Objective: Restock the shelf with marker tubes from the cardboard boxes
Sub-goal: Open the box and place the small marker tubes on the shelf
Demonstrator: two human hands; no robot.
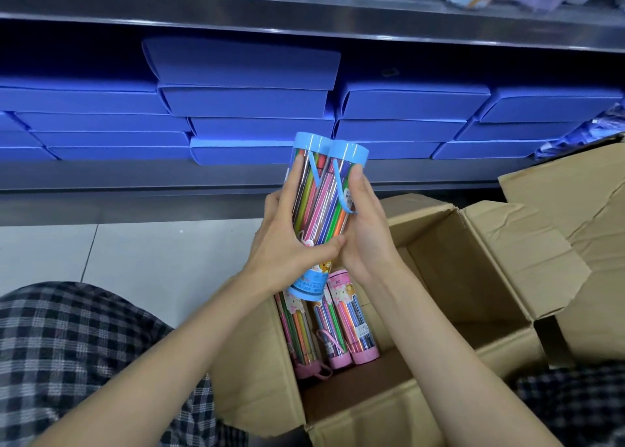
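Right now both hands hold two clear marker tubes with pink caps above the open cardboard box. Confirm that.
Not quite: the head view shows the two clear marker tubes have blue caps, not pink. The left hand and right hand do hold them together above the open cardboard box.

stacked blue folders (243, 105), white tiled floor (135, 260), plaid trousers (67, 345)
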